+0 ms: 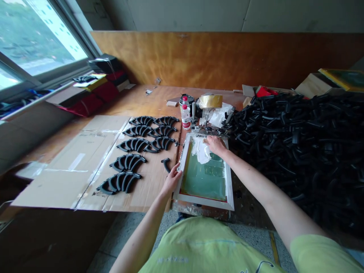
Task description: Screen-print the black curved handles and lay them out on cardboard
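A silver-framed printing screen [184, 159] with green mesh lies flat in front of me. My left hand [172, 179] grips the frame's left edge. My right hand [216, 145] presses a white cloth [201, 151] onto the mesh near the far end. Just left of the frame a single curved black plastic part [166, 164] lies on a cardboard sheet [85, 163]. Rows of the same black curved parts [133, 151] are laid out on that cardboard.
A big heap of black curved parts [298, 144] fills the right side of the table. Behind the screen stand a small bottle with a red label [185, 116], a tape roll [211, 101] and crumpled plastic. Red packages and boxes sit along the window sill at left.
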`<state>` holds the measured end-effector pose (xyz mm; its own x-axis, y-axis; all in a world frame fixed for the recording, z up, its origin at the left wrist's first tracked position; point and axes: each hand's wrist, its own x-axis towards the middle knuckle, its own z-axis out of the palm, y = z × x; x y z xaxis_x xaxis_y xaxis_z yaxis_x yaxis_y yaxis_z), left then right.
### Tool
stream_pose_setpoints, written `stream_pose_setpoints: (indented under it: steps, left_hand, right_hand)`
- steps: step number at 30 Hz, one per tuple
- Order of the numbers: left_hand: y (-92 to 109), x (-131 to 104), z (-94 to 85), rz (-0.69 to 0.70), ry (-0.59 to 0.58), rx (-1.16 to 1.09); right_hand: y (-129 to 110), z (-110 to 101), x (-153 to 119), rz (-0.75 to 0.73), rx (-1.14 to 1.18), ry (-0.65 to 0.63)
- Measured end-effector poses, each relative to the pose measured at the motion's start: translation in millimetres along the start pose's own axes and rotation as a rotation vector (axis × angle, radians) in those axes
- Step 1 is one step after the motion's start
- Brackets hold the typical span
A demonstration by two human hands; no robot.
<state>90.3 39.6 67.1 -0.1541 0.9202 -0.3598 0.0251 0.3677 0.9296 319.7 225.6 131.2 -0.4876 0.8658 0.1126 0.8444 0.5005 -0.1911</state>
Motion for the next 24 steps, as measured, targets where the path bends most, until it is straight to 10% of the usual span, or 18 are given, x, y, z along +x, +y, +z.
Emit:
stream_pose_setpoints:
  steps: [8, 19, 24]
  left_hand:
    - [-3, -2, 0.8, -0.037, 0.008, -0.049]
    - [11, -8, 2.0, -0.046, 0.008, -0.103]
    - [44, -21, -5.0, -0.059, -0.044, -0.120]
  right_hand:
    - [10, -20, -54, -0.434, 0.137, -0.119]
    - [4, 0, -69, -0.381, 0.173, 0.027]
    - [2, -27, -18, -0.168, 0.213, 0.076]
